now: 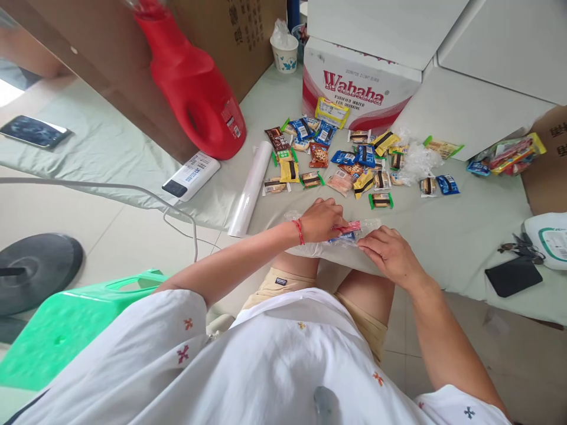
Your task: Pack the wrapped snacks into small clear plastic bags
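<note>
A clear plastic bag [336, 241] with red and blue wrapped snacks inside lies at the near edge of the pale green table [443, 236], over my knees. My left hand [321, 218], with a red string at the wrist, is closed on the bag's top. My right hand [390, 254] presses its right end with fingers curled on the plastic. Beyond the hands, several small wrapped snacks [354, 159] lie scattered across the table.
A roll of clear bags [251, 189] lies left of the snacks. A red jug [192, 82], a white power bank [190, 176], a Wahaha box [358, 88], a paper cup [284, 54] and cardboard boxes stand behind. A black wallet [512, 276] and keys lie right; a green stool [66, 324] stands left.
</note>
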`<state>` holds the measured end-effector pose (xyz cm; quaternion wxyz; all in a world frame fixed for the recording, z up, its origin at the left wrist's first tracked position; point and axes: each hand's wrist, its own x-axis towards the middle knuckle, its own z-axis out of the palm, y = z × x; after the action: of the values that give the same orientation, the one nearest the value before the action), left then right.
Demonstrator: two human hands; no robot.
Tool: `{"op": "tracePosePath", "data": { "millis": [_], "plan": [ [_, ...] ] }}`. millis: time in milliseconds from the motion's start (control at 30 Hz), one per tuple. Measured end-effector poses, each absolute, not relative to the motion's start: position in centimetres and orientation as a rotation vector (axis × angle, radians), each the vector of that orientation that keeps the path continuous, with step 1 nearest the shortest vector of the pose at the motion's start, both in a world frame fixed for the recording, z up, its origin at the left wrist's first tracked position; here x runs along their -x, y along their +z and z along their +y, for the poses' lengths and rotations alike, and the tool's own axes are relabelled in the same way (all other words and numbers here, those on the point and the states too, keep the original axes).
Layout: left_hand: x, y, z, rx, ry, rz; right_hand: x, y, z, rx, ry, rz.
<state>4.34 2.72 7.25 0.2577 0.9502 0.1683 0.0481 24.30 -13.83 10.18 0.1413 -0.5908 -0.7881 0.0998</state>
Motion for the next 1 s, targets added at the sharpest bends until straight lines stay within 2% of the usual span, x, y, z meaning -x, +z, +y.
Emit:
{"op": "tracePosePath", "data": {
  "millis": [267, 467, 633, 867, 1000],
  "plan": [
    [-2.7, 8.0, 1.6, -2.545, 0.178, 0.282, -24.1, 9.3, -10.7, 1.694, 0.298, -2.149],
    [-2.1, 5.7, 1.6, -2.447, 0.271, 0.303, -24.4, 7.5, -8.2, 1.799, 0.444, -2.120],
    [0.2, 3.3, 1.5, -2.185, 0.508, 0.620, -25.0, 5.6, -7.9, 1.763, 0.617, -1.949],
    [2.1, 3.1, 1.4, -1.749, 0.450, 1.004, -25.0, 3.7, -8.3, 1.813, 0.976, -1.523],
    [1.7, 3.3, 2.3, -1.807, 0.386, 1.226, -24.7, 3.9, -8.5, 1.798, 1.105, -1.353]
  ]
}}
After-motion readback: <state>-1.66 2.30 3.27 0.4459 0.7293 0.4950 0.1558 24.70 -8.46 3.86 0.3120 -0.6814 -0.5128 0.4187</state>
